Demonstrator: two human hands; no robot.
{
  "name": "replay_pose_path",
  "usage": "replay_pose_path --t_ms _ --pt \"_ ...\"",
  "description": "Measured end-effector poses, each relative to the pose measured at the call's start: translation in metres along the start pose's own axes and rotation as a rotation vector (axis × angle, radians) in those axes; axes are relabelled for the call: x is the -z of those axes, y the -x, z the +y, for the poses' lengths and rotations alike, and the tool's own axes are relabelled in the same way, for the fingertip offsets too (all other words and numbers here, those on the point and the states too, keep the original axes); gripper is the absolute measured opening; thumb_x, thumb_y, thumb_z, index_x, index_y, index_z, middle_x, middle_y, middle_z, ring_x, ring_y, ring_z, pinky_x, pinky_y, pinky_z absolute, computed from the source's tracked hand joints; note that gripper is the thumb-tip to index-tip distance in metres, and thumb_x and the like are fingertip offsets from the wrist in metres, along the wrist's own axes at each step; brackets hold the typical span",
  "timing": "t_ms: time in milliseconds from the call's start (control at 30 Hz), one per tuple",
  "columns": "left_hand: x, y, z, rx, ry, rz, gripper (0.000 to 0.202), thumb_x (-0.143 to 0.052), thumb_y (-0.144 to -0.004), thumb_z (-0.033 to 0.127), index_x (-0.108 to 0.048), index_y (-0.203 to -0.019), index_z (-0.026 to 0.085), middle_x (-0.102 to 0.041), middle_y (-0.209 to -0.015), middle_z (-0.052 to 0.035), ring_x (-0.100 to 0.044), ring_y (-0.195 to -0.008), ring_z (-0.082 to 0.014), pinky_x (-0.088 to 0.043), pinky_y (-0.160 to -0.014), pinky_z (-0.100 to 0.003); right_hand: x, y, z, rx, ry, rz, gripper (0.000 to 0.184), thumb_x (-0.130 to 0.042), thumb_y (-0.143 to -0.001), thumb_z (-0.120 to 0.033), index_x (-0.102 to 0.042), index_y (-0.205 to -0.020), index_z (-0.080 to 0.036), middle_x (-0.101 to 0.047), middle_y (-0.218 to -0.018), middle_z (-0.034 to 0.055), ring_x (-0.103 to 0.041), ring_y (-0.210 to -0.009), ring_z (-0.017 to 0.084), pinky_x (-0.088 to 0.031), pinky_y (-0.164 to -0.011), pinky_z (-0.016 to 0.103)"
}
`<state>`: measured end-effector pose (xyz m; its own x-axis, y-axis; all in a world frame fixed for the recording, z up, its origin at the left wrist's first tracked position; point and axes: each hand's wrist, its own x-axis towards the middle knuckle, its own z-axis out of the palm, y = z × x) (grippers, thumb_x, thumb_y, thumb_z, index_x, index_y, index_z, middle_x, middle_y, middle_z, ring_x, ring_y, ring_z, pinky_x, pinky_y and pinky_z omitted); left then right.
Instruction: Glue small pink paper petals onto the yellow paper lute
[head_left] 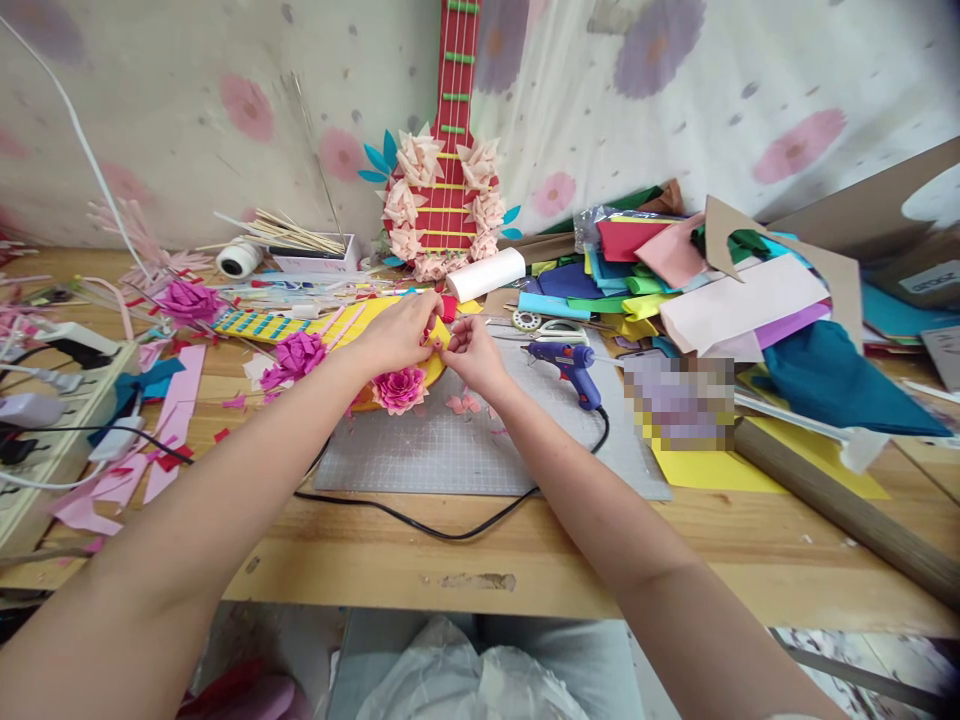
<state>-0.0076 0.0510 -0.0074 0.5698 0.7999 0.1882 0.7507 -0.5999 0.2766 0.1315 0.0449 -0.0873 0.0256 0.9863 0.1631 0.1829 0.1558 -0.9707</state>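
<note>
A yellow paper guitar (356,328) lies flat, its neck pointing left, partly over a grey cutting mat (480,450). Both hands meet at the right end of its body. My left hand (401,328) reaches across it with thumb and fingers pinched together. Close beside, my right hand (474,352) is pinched too, fingertips nearly touching the left ones. Whatever small piece sits between the fingers is too hidden to name. A pink paper flower (400,389) rests on the guitar's near edge, below my left hand. Magenta paper flowers (300,353) sit farther left on it.
A blue hot glue gun (568,367) lies on the mat's right; its black cord (442,535) loops along the front. A red paper guitar (444,215) stands behind. Coloured paper (742,300) piles up at right, near a brown tube (840,505). At left is a power strip (90,420).
</note>
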Motion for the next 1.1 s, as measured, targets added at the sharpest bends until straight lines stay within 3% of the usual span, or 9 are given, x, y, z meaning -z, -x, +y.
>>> replay_pose_path --t_ms 567,700,800,900,1000,1033,1100 --pt "0.002 -0.001 -0.002 0.031 0.016 -0.03 0.036 -0.061 -0.066 0.017 -0.045 -0.098 0.018 -0.055 -0.09 -0.0028 -0.054 -0.085 -0.0192 -0.041 -0.072 -0.031 0.004 0.0 -0.006 -0.103 -0.106 -0.018 0.04 -0.067 -0.058 -0.023 -0.034 -0.08 -0.023 -0.045 -0.062 -0.0095 -0.045 -0.056 0.008 -0.034 -0.052 0.02" --pt "0.007 0.0 -0.012 0.014 0.145 -0.015 0.039 -0.063 -0.063 0.014 -0.045 -0.097 0.019 -0.055 -0.092 -0.0025 -0.055 -0.086 -0.0175 -0.042 -0.076 -0.032 0.019 0.007 -0.012 -0.132 -0.111 -0.036 0.034 -0.061 -0.059 -0.017 -0.037 -0.082 -0.022 -0.046 -0.063 -0.0093 -0.043 -0.051 0.007 -0.034 -0.049 0.021" --pt "0.017 -0.001 -0.014 0.017 0.236 0.079 0.038 -0.062 -0.062 0.012 -0.046 -0.096 0.019 -0.056 -0.094 -0.0018 -0.055 -0.088 -0.0161 -0.043 -0.079 -0.032 0.039 0.017 -0.01 -0.108 -0.044 -0.045 0.025 -0.057 -0.062 -0.017 -0.044 -0.082 -0.021 -0.047 -0.064 -0.0078 -0.042 -0.05 0.007 -0.035 -0.05 0.022" --pt "0.024 -0.002 0.002 0.007 0.28 0.276 0.032 -0.056 -0.065 0.007 -0.046 -0.094 0.019 -0.057 -0.092 -0.0008 -0.055 -0.085 -0.0137 -0.044 -0.078 -0.029 0.062 0.03 -0.004 -0.055 0.068 -0.101 0.013 -0.056 -0.067 -0.022 -0.052 -0.079 -0.019 -0.052 -0.068 -0.004 -0.046 -0.055 0.008 -0.037 -0.054 0.024" --pt "0.014 0.001 0.038 -0.047 0.259 0.436 0.026 -0.051 -0.07 0.004 -0.048 -0.092 0.018 -0.058 -0.089 -0.0014 -0.055 -0.084 -0.0132 -0.044 -0.077 -0.028 0.082 0.043 0.006 -0.057 0.221 -0.17 0.011 -0.052 -0.074 -0.027 -0.056 -0.079 -0.018 -0.056 -0.066 -0.0017 -0.047 -0.056 0.01 -0.037 -0.055 0.025" --pt "0.005 0.003 0.052 -0.081 0.224 0.44 0.024 -0.049 -0.072 0.004 -0.049 -0.091 0.018 -0.059 -0.089 -0.002 -0.055 -0.086 -0.0141 -0.044 -0.079 -0.029 0.087 0.047 0.009 -0.05 0.282 -0.185 0.012 -0.051 -0.075 -0.027 -0.058 -0.079 -0.018 -0.056 -0.066 -0.0012 -0.048 -0.057 0.011 -0.036 -0.056 0.025" --pt "-0.02 0.009 0.076 -0.184 0.16 0.297 0.021 -0.047 -0.075 0.005 -0.052 -0.09 0.019 -0.06 -0.091 -0.0031 -0.055 -0.092 -0.0165 -0.044 -0.081 -0.03 0.095 0.053 0.015 -0.012 0.4 -0.184 0.013 -0.05 -0.077 -0.026 -0.06 -0.077 -0.018 -0.059 -0.066 0.0004 -0.051 -0.061 0.014 -0.037 -0.059 0.026"
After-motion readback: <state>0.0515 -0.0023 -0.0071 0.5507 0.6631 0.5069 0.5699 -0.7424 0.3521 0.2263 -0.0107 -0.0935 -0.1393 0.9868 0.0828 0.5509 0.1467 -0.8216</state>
